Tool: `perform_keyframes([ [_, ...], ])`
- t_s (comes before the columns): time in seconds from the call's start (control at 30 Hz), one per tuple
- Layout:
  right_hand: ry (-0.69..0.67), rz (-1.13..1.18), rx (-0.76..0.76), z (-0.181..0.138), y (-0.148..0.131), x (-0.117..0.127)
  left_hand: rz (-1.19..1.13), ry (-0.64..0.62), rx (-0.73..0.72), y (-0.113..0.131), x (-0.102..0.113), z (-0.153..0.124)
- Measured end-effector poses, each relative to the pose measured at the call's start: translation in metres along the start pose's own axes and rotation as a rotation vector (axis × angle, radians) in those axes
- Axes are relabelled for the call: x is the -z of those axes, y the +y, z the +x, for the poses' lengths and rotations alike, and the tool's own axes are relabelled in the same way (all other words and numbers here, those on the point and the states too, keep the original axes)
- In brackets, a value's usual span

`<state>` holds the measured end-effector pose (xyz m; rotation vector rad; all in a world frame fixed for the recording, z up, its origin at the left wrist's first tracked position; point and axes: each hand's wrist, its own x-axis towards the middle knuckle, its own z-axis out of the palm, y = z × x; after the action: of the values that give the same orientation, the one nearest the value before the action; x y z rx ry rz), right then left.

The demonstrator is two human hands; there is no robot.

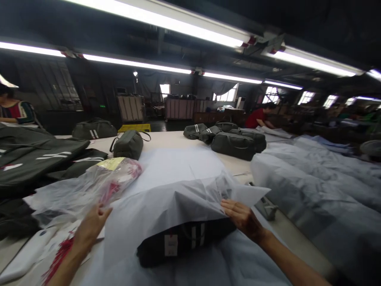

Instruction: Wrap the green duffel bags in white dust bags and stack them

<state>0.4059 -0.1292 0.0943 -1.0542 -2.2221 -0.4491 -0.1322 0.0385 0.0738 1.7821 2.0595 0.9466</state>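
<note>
Two hands work at the worktop (166,139): the left hand (91,226) pinches a clear plastic bag (89,184) of red tags, the right hand (242,218) grips white wrapping paper (178,186) draped over a dark duffel bag (181,240) between them.

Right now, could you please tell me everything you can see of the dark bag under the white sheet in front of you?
The dark bag lies flat on the table, only its near end showing from under a thin, translucent white sheet draped over the rest. It looks like black fabric with pale stripes and a small white tag with red print on its near face. The right hand grips the sheet's edge just above it; the left hand is off at a clear plastic bag.
</note>
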Motion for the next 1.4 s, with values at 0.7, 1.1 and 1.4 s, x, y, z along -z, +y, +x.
perform_keyframes([
  [0.7,-0.020,0.026,-0.017,-0.009,0.003,-0.008,0.405,-0.638,-1.079,0.217,-0.114,-0.049],
  [1.1,0.040,-0.060,-0.013,-0.010,0.005,-0.021,0.256,-0.612,-1.604,0.268,-0.129,-0.073],
  [1.4,0.227,0.077,-0.504,-0.022,0.011,0.026,0.175,-0.715,-1.636,0.257,-0.155,-0.078],
])
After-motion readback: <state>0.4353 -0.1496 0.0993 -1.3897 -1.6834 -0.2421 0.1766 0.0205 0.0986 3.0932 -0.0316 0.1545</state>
